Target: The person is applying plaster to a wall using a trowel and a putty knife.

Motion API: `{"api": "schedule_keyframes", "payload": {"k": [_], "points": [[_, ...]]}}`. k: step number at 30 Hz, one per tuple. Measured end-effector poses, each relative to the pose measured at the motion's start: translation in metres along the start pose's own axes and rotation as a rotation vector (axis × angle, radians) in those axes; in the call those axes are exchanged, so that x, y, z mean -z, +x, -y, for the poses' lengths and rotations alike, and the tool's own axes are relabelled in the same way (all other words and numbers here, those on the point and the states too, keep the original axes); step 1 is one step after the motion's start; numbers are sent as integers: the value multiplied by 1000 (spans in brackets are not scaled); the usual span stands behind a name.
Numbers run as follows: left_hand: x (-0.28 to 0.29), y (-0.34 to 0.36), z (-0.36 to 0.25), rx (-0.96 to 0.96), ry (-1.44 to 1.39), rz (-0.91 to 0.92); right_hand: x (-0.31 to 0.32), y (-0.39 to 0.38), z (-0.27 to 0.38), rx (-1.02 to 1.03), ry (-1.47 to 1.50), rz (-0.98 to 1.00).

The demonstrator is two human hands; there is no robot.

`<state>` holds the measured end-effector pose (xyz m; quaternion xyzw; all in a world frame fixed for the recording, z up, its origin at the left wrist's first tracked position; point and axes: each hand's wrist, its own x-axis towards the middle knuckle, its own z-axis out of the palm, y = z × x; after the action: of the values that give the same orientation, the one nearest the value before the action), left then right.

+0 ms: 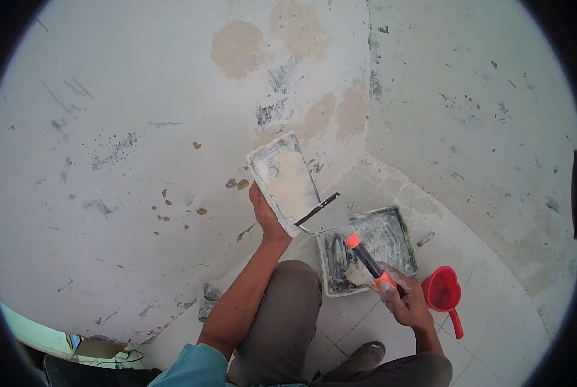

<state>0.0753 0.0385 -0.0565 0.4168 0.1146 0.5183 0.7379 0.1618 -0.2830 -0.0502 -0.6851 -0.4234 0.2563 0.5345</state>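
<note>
My left hand (268,211) grips a white-rimmed rectangular tray (256,169) from its left side, tilted, with pale cream paste or powder inside. In my right hand (406,302) is a roller frame (368,259) with a black-and-orange handle and a bent metal rod. Its thin dark end bar reaches the tray's lower right corner; I cannot tell whether they touch. Under the handle, on the floor, lies a larger dark tray (398,238) smeared with white residue. A cream-coloured piece (358,276) rests in it, partly hidden by the handle and too unclear to name.
To the right of my right hand a red dipper (442,290) stands on the tiled floor (475,322). Scuffed, patched walls (140,77) meet in a corner ahead. My knees and a shoe (368,353) are close below. A dark chair-like edge (82,373) and cables sit at lower left.
</note>
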Motion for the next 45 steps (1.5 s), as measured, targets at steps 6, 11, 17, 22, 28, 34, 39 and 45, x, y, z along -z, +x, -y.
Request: {"api": "schedule_keyframes", "payload": {"k": [6, 11, 17, 22, 28, 34, 39, 45], "points": [[17, 4, 24, 46, -25, 108, -3, 2, -2, 89, -6, -62], [21, 1, 37, 12, 163, 156, -3, 1, -6, 147, -19, -109], [20, -5, 40, 9, -41, 160, -1, -1, 10, -10, 63, -60], [-16, -17, 2, -270, 11, 393, -2, 1, 14, 33, 51, -96], [-26, -22, -7, -252, 142, 404, -3, 3, 18, 40, 26, -135], [-13, -23, -1, -84, -5, 454, -2, 5, 10, 130, 56, -185], [-14, -16, -11, 261, -77, 546, 5, 0, 5, 43, 248, -285], [-6, -12, -1, 426, -455, 338, 16, -5, 8, 140, 118, -425]]}}
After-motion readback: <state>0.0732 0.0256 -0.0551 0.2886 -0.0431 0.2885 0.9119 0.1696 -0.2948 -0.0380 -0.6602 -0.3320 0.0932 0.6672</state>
